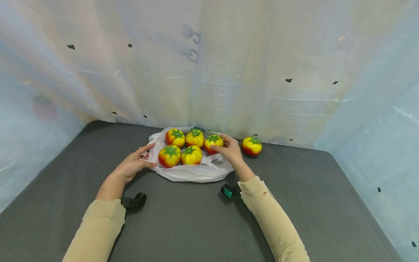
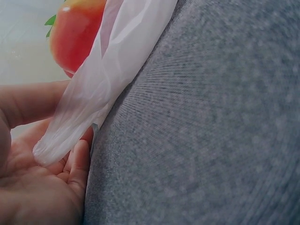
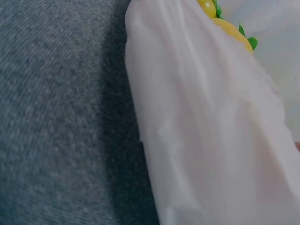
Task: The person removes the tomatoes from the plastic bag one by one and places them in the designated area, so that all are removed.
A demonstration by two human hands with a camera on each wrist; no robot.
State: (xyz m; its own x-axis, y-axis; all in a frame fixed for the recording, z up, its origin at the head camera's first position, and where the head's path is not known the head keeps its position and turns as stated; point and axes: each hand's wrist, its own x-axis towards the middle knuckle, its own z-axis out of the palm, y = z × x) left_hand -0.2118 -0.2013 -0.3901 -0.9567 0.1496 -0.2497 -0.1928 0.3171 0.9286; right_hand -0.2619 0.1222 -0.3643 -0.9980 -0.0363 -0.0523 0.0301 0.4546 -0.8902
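A white plastic bag (image 1: pixel 193 174) lies spread on the dark table, its mouth open upward. Several red-and-yellow tomatoes with green leafy tops, one of them the front-left tomato (image 1: pixel 169 156), sit inside it. At the bag's left end, my left hand (image 1: pixel 132 164) holds the edge; in the left wrist view the bag's fold (image 2: pixel 77 112) runs between thumb and fingers. My right hand (image 1: pixel 233 152) reaches over the bag's right side, thumb and fingers around the rightmost tomato (image 1: pixel 213 142) in it. In the right wrist view, the bag's side (image 3: pixel 201 122) hides most of this hand.
One more tomato (image 1: pixel 251 146) stands outside the bag to the right, near the table's back edge. Behind the grey table (image 1: pixel 183 222) hangs a pale plastic sheet (image 1: pixel 235 72) with dark marks, which also covers both sides.
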